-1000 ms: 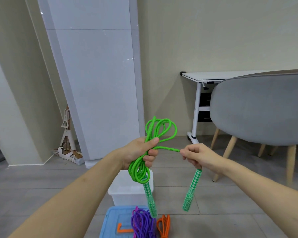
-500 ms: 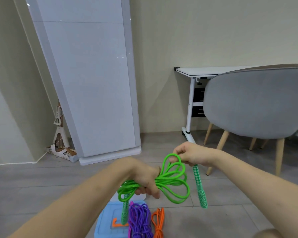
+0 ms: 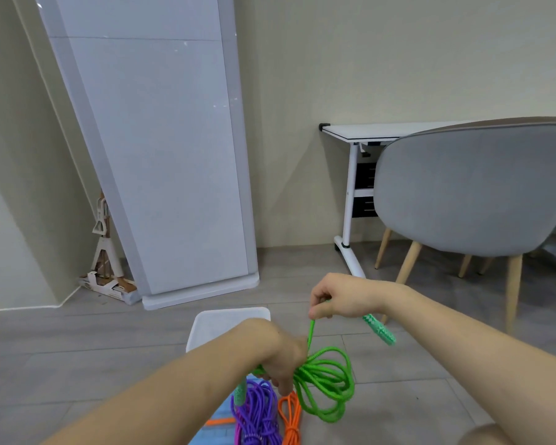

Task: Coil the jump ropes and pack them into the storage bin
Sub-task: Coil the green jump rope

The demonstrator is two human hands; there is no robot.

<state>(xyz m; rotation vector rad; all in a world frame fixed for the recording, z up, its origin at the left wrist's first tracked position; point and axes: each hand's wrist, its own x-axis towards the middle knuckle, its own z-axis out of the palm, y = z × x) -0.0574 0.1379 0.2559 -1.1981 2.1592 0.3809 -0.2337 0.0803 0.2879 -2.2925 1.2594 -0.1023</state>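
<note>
My left hand (image 3: 281, 358) grips the middle of a bundle of green jump rope (image 3: 326, 382), whose loops hang out to the right. One green patterned handle (image 3: 240, 391) dangles below that hand. My right hand (image 3: 342, 298) pinches the free strand of the same rope above the bundle, and the other handle (image 3: 379, 329) sticks out to its right. The white storage bin (image 3: 212, 319) stands on the floor behind my left forearm. A purple rope (image 3: 257, 412) and an orange rope (image 3: 290, 419) lie at the bottom.
A blue lid (image 3: 220, 425) with an orange clip lies under the purple rope. A grey chair (image 3: 472, 194) on wooden legs and a white desk (image 3: 360, 136) stand on the right. A tall white panel (image 3: 161, 155) leans at the back left.
My right hand has drawn the free strand from the loops' top toward the bundle's middle near my left hand. The view tilted down a little, showing more of the bin.
</note>
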